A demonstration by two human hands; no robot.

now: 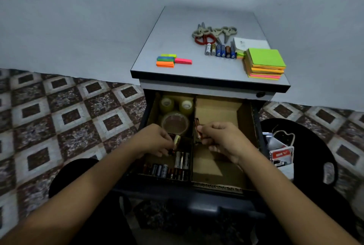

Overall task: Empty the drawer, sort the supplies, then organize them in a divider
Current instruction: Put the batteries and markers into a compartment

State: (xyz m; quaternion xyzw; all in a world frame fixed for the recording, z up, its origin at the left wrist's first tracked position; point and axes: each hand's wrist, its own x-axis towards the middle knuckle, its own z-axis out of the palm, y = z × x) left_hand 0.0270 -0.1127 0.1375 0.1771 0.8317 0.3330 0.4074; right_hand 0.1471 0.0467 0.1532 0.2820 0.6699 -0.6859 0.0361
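The drawer [258,126] stands pulled out below the cabinet top, with a cardboard divider [194,118] inside it. My left hand [155,142] pinches a gold and black battery [176,141] over the near-left compartment, where several batteries [169,169] lie in rows. My right hand [220,139] holds a copper-coloured battery [198,129] just right of the middle partition. Three tape rolls [175,113] fill the far-left compartment. On the cabinet top [177,28] lie scissors [212,33], a row of batteries [220,50], sticky flags [171,60] and a stack of sticky notes [265,63].
A black round stool [307,146] stands right of the drawer with a small clear case [281,155] on it. The patterned tile floor [69,117] spreads to the left. My knees sit below the drawer front [197,197]. A white paper [250,43] lies behind the sticky notes.
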